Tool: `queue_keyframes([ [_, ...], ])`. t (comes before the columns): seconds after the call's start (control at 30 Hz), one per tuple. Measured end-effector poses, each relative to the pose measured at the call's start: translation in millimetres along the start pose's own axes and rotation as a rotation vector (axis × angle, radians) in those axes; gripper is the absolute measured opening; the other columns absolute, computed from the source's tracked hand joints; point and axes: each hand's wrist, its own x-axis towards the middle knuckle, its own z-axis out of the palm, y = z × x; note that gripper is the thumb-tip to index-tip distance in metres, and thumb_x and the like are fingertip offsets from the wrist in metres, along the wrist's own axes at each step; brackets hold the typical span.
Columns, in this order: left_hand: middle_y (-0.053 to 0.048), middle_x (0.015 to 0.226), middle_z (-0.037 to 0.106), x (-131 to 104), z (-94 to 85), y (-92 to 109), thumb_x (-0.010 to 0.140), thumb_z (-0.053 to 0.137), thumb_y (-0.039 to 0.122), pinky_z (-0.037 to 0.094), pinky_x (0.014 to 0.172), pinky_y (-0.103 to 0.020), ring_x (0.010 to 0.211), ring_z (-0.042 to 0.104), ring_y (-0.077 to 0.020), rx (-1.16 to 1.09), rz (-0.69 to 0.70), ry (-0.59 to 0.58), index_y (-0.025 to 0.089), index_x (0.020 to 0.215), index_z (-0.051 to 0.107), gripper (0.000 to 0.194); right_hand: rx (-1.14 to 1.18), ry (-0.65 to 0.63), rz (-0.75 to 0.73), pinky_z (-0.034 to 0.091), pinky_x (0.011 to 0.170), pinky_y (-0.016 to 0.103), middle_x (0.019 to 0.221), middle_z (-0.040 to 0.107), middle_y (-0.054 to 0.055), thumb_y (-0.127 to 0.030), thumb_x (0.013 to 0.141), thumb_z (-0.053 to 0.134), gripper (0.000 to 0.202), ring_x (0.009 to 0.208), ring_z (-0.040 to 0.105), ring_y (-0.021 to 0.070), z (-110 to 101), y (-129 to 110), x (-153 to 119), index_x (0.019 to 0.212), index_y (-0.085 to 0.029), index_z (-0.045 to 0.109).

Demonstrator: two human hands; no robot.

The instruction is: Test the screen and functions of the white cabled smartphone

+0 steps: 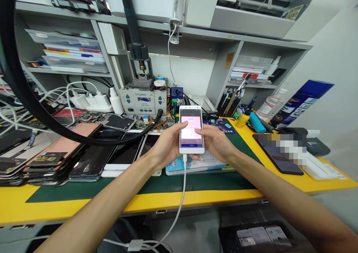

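Note:
A white phone (191,143) is held upright between both hands above the green mat (167,184). Its lit screen shows a pink and white box. My left hand (167,143) grips the phone's left edge, thumb over the screen. On the right edge, my right hand (216,141) holds it too, its thumb also over the screen. A white cable (184,186) is plugged into the phone's bottom and hangs over the table's front edge. Beneath the hands lies a blue and clear packet (175,168).
Stacked phone parts (56,152) cover the left side. Behind stands a grey soldering station (144,100), with a thick black hose (84,137) arching over the left. A dark phone (276,154), bottles and a blue box (304,100) are at right.

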Motion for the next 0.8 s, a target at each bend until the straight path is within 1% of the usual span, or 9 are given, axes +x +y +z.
queue_keyframes([
  [0.17, -0.017, 0.104, 0.069, -1.9, 2.6, 1.7, 0.099, 0.043, 0.035, 0.060, 0.058, -0.033, 0.088, 0.068, -0.0258, 0.016, 0.005, 0.013, 0.011, 0.133, 0.056, 0.044, -0.025, 0.004, -0.005, 0.048, 0.068, 0.033, 0.085, 0.073, 0.007, -0.029, 0.085, 0.063, 0.021, 0.073, 0.065, 0.0202, -0.6, -0.5, -0.3, 0.100, -0.015, 0.069],
  [0.3, -0.016, 0.105, 0.069, -1.9, 1.9, 0.4, 0.099, 0.043, 0.035, 0.061, 0.058, -0.034, 0.087, 0.068, -0.0261, 0.030, 0.006, 0.015, 0.012, 0.134, 0.055, 0.044, -0.023, -0.006, -0.009, 0.050, 0.071, 0.034, 0.089, 0.073, 0.008, -0.029, 0.085, 0.064, 0.024, 0.078, 0.067, 0.0219, -1.5, 0.4, 0.0, 0.104, -0.015, 0.069],
  [0.4, -0.015, 0.105, 0.069, 0.1, -0.9, -3.3, 0.098, 0.045, 0.036, 0.061, 0.059, -0.036, 0.087, 0.068, -0.0266, 0.047, 0.019, 0.003, 0.013, 0.131, 0.057, 0.042, -0.035, -0.019, -0.011, 0.050, 0.071, 0.035, 0.088, 0.073, 0.007, -0.029, 0.085, 0.065, 0.025, 0.078, 0.067, 0.0221, -2.6, 1.1, 0.1, 0.105, -0.015, 0.069],
  [0.5, -0.015, 0.105, 0.069, 1.9, -2.3, -6.6, 0.097, 0.049, 0.036, 0.061, 0.059, -0.037, 0.086, 0.068, -0.0267, 0.074, 0.045, 0.004, 0.013, 0.126, 0.059, 0.039, -0.051, -0.039, -0.023, 0.050, 0.069, 0.034, 0.085, 0.072, 0.006, -0.030, 0.084, 0.067, 0.023, 0.076, 0.067, 0.0210, -3.3, 1.8, 0.5, 0.101, -0.016, 0.068],
  [0.67, -0.014, 0.101, 0.069, 1.7, -1.5, -7.6, 0.095, 0.054, 0.035, 0.062, 0.059, -0.038, 0.085, 0.069, -0.0268, 0.099, 0.045, 0.028, 0.014, 0.125, 0.059, 0.037, -0.070, -0.104, -0.034, 0.047, 0.056, 0.032, 0.077, 0.070, 0.005, -0.030, 0.084, 0.066, 0.018, 0.063, 0.062, 0.0186, -3.8, 3.3, 1.2, 0.095, -0.015, 0.066],
  [0.8, -0.012, 0.097, 0.069, 0.8, -1.6, -7.1, 0.094, 0.056, 0.035, 0.061, 0.059, -0.037, 0.083, 0.069, -0.0262, 0.098, 0.048, 0.032, 0.013, 0.123, 0.060, 0.037, -0.072, -0.110, -0.036, 0.047, 0.056, 0.031, 0.079, 0.071, 0.006, -0.028, 0.084, 0.066, 0.014, 0.064, 0.063, 0.0183, -4.5, 4.4, 1.8, 0.092, -0.016, 0.065],
])
